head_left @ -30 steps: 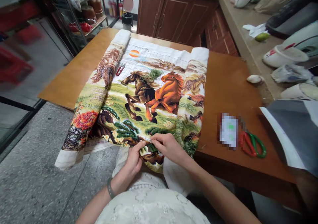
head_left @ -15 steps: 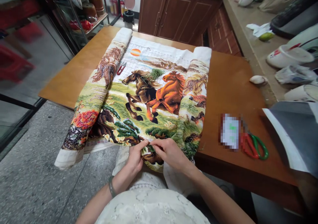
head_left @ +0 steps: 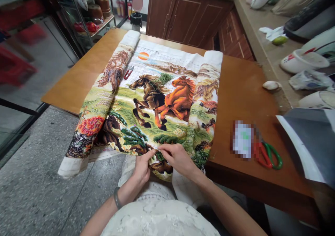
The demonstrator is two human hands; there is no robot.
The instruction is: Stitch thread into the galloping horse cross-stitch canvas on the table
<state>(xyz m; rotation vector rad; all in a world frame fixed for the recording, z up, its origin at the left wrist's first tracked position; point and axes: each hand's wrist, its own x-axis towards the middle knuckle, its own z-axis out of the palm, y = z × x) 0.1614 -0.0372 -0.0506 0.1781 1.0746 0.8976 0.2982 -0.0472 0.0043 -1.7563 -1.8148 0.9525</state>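
A large cross-stitch cloth [head_left: 123,107] with running horses lies over the table, rolled up at its left and right sides, its near edge hanging over my lap. My left hand [head_left: 142,166] pinches that near edge, thumb on top and fingers underneath. Close beside the thumb, my right hand [head_left: 178,159] is closed in a pinch at the cloth's surface; whatever is between its fingertips is too small to make out. A tangle of green thread [head_left: 164,78] rests on the horses. Red-handled thread snips [head_left: 128,73] lie near the left roll.
Scissors [head_left: 267,152] with red and green handles lie on the brown table [head_left: 240,89] at right, beside a blurred-out item [head_left: 243,139]. Farther right are a dark sheet [head_left: 309,141] and a counter holding a white container [head_left: 305,59]. A metal shelf [head_left: 91,12] stands at back left.
My right hand has shifted very slightly up and left at the cloth's edge. The left hand keeps its pinch, and the cloth lies as before.
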